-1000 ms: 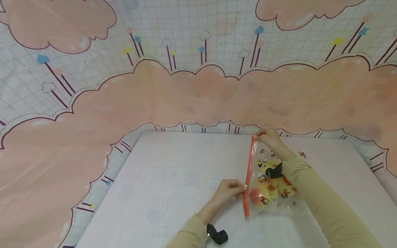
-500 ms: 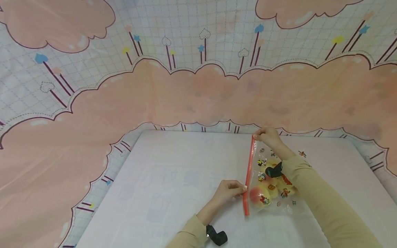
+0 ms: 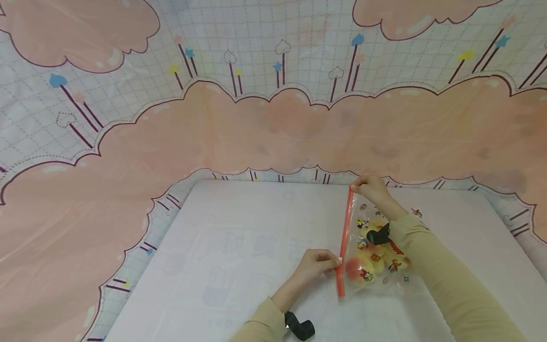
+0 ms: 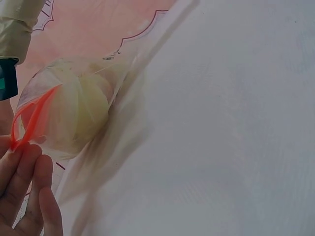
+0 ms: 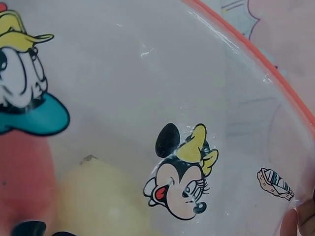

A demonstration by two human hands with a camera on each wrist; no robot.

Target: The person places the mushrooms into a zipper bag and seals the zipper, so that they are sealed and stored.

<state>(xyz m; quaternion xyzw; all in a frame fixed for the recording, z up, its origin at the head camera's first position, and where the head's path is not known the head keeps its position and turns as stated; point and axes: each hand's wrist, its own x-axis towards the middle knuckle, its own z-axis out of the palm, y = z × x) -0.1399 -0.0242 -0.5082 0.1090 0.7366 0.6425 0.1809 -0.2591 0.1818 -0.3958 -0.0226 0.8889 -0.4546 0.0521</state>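
Nearest the camera, a black wrist strap [image 3: 300, 327] sits on the beige sleeve of the left arm, and just beyond it the left hand [image 3: 314, 267] has its fingers curled in, thumb and fingertips nipping the near end of the red zip strip [image 3: 344, 242] on a clear plastic bag printed with cartoon mice [image 3: 378, 247]. In the left wrist view that strip gapes a little just past the fingers [image 4: 27, 169], so the seal looks only partly closed here. The bag lies flat on the white table cover [image 3: 239, 247], right of centre, with round yellow and pink fruit [image 3: 363, 268] inside. Going further out, the right forearm lies across the bag, and the right hand [image 3: 372, 188] pinches the far end of the strip, holding it taut. This reads as the sealing step, both ends anchored. By my judgement the next move needs a firm pinch run along the strip, with the other end kept stretched so the two tracks meet. Behind the table hangs a pink cloud-patterned cloth [image 3: 273, 123].
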